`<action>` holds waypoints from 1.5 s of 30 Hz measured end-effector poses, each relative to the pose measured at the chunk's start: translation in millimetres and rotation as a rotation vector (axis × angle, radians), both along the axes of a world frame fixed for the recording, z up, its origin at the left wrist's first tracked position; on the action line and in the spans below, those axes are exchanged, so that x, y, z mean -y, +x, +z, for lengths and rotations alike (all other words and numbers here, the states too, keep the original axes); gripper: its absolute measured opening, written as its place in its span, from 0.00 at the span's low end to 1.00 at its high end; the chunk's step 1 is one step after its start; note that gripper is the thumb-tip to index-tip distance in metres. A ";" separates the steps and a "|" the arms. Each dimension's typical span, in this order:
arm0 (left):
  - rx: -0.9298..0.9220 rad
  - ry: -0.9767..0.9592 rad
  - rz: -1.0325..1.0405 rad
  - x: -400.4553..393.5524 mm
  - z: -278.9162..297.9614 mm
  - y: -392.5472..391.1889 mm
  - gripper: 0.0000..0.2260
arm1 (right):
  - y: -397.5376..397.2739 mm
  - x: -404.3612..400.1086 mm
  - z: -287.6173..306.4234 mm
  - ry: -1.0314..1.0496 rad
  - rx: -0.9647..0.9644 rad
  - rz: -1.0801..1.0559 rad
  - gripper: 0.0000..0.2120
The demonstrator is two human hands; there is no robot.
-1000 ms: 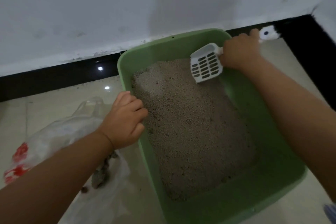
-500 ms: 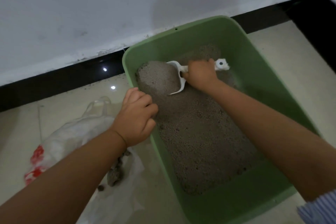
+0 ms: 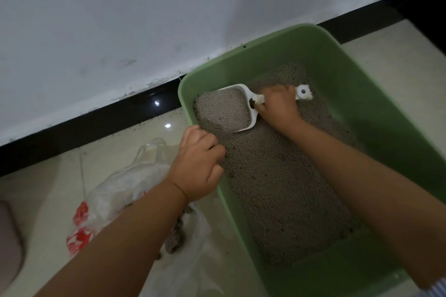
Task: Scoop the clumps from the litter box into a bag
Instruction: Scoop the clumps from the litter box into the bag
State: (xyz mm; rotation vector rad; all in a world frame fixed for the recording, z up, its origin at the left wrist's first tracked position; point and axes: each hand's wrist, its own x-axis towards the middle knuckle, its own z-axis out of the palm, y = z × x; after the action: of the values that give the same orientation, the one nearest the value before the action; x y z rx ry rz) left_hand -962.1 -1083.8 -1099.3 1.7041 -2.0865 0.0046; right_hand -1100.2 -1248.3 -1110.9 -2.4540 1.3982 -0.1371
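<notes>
A green litter box (image 3: 376, 113) stands on the floor against the wall, filled with grey litter (image 3: 277, 188). My right hand (image 3: 277, 108) grips the handle of a white slotted scoop (image 3: 251, 103), whose bowl lies full of litter at the box's far left corner. My left hand (image 3: 198, 164) grips the box's left rim, fingers curled over it. A clear plastic bag (image 3: 125, 188) with red print lies on the floor left of the box, with dark clumps (image 3: 176, 234) inside it.
A white wall with a black skirting strip (image 3: 84, 132) runs behind the box. The floor is pale glossy tile (image 3: 48, 188). A brownish object (image 3: 9, 243) shows at the left edge.
My right hand has brought the scoop down from above the box's right rim into the litter and pushed it toward the far left corner, filling its bowl. My left hand stays on the rim.
</notes>
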 end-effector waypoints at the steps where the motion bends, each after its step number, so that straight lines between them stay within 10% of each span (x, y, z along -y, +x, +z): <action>1: 0.006 -0.001 0.003 0.2 0.1 0.0 0.11 | 0.3 1.4 1.1 0.009 0.009 -0.001 0.14; 16: 0.030 0.004 -0.007 -0.8 0.9 2.4 0.11 | -5.8 2.4 4.0 0.285 0.348 -0.088 0.09; 45: 0.153 0.068 0.262 -41.4 25.2 -20.2 0.20 | -127.4 -92.4 78.1 0.102 -0.037 -0.184 0.15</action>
State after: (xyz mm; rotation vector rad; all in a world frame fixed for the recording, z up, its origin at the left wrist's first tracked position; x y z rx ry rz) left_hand -982.3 -1042.4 -1074.1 2.0653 -1.9715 0.1502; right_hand -1227.5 -1155.9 -1032.9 -2.2547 1.6052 -0.0603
